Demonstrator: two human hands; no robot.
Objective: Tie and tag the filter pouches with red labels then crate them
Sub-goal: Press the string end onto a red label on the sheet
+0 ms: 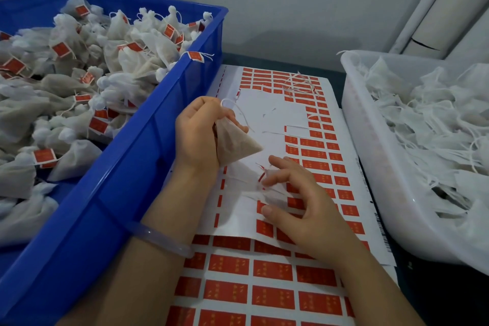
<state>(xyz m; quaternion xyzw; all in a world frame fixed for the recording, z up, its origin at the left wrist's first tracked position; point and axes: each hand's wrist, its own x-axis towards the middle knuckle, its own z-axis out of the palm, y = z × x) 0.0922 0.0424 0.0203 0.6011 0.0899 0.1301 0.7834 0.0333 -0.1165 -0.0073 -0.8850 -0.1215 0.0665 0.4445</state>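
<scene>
Pouch-to-label spacing is what the coming move turns on: the filter pouch point(236, 147) hangs just above and to the left of the red label point(262, 177) that the right hand point(309, 209) is working loose. The left hand point(195, 137) grips the pouch by its gathered neck, fingers curled round it. The drawstring point(239, 111) loops out above the knuckles, and the pouch's long axis slants from the fist down and right toward the other hand. The right hand lies low on the label sheet point(264, 111), wrist flat and fingers bent. One fingertip point(266, 180) touches the lifted label edge while the thumb rests apart from it, so nothing is clamped yet. The right hand is nearer the label, so it probably peels and carries it a short way up to the string. The blue crate point(148, 124), heaped with tagged pouches, lies just beside the left forearm. The white bin point(370, 167) of untagged pouches sits to the right.
</scene>
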